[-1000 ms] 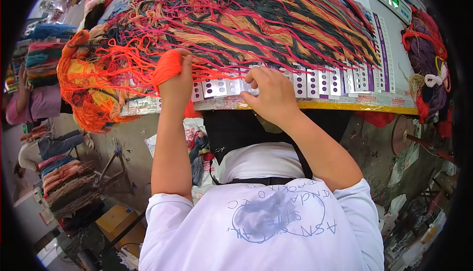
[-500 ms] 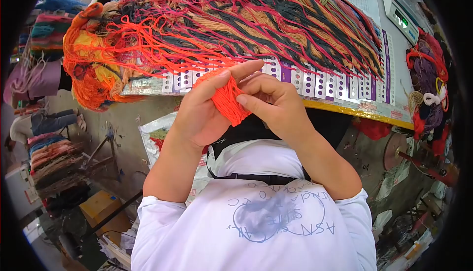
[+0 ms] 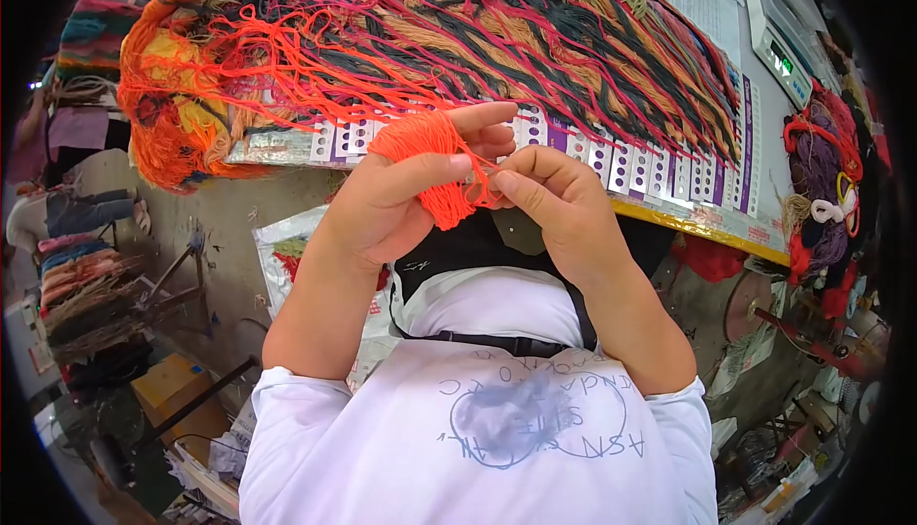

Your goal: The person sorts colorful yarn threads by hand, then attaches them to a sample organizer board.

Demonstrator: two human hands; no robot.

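A skein of bright orange thread [image 3: 423, 148] is looped around my left hand [image 3: 396, 186], with the thumb across it and the index finger stretched toward the table. Close beside it, my right hand [image 3: 554, 186] pinches a few orange strands between thumb and fingertips at the skein's right edge. Just beyond my hands, a row of white and purple punched cards [image 3: 616, 162] lines the table's near edge. Long strands of red, black and tan thread [image 3: 497, 38] run from the cards across the tabletop. Loose orange strands [image 3: 287, 66] lie at the left.
A digital scale [image 3: 778, 42] stands at the table's right end, above a pile of purple and red yarn [image 3: 826, 181]. Yellow tape [image 3: 697, 226] edges the table. A cardboard box [image 3: 181, 401] and stacked yarn bundles [image 3: 86, 286] are on the left, near another person's legs [image 3: 100, 210].
My right hand has moved slightly right from the skein, drawing out a few strands. My left thumb now lies across the skein, which has turned in the hand.
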